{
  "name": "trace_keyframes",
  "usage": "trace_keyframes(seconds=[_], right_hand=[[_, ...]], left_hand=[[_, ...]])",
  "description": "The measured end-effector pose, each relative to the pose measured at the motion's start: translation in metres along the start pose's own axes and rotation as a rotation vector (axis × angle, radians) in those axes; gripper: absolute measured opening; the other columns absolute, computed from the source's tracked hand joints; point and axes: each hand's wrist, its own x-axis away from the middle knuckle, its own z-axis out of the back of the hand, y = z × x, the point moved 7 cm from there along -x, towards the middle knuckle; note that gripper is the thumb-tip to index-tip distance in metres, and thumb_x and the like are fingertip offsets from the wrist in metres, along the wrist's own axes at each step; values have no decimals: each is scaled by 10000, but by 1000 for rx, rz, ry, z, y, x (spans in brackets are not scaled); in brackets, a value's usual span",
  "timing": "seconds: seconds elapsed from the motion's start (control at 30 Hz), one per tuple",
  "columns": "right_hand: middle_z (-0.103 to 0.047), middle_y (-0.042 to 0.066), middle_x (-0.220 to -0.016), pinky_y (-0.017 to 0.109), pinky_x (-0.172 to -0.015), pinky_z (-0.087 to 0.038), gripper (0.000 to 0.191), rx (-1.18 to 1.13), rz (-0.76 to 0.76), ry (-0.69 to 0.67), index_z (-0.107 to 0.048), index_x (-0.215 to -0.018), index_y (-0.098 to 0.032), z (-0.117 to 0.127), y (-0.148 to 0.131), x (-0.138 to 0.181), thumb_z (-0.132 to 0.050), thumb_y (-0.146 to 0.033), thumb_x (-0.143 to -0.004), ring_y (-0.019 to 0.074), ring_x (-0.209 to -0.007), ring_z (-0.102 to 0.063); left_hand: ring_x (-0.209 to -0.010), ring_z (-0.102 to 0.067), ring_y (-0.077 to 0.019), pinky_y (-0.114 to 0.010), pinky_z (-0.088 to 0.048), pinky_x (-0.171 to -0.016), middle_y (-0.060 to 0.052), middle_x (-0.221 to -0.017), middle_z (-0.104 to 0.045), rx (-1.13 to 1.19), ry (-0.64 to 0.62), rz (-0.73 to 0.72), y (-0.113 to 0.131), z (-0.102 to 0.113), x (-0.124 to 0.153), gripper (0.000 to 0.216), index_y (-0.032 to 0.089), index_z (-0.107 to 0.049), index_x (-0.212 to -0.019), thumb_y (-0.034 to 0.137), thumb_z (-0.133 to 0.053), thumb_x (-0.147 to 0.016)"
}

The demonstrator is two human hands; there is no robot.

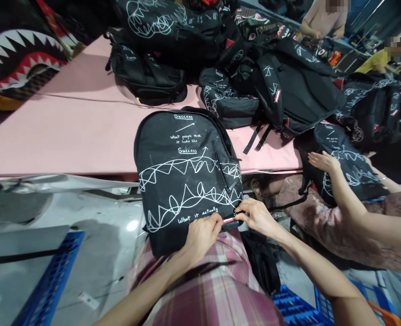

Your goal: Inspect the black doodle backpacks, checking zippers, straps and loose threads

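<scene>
A black backpack (190, 176) with white scribbled lines and "Success" lettering leans upright across my lap, against the pink table's edge. My left hand (205, 231) is closed on its lower right part, with fingertips pressed to the fabric beside a small red and white label (230, 220). Just right of that label, my right hand (256, 217) pinches a small dark piece at the backpack's lower corner. Whether that piece is a zipper pull or a strap end I cannot make out.
More black backpacks (234, 106) lie along the far side of the pink table (67, 140). To the right, a co-worker's hand (324, 162) rests flat against a similar backpack (348, 167). Blue plastic crates (55, 276) stand at both sides, low down.
</scene>
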Motion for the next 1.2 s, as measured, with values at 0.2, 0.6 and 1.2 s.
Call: trace_keyframes(seconds=[0.2,0.6,1.2], right_hand=[[-625,40,-781,271,-703,-404,105,20,20,3,-646,-813,-176,-3,-5,-1,-583,-258,-832,168,-774,-542],[-631,6,-866,274,-725,-421,163,-389,-294,164,-599,-939,-196,-19,33,17,-572,-260,-791,157,-787,-577],[-530,-13,-648,241,-600,-423,175,-622,-388,476,-553,-769,-176,18,71,7,-540,-349,-787,128,-612,-506]], left_hand=[[-610,-584,-135,-218,-299,-561,13,-637,-625,35,1,-18,0,1,3,251,207,-596,-812,261,-363,-890],[-607,-549,-122,-237,-344,-570,-8,-670,-627,25,153,-509,23,-10,21,308,188,-608,-770,229,-337,-909],[-1099,-504,-230,-377,-399,-867,-117,-1173,-588,-4,432,-742,58,0,41,176,140,-578,-984,206,-482,-851]])
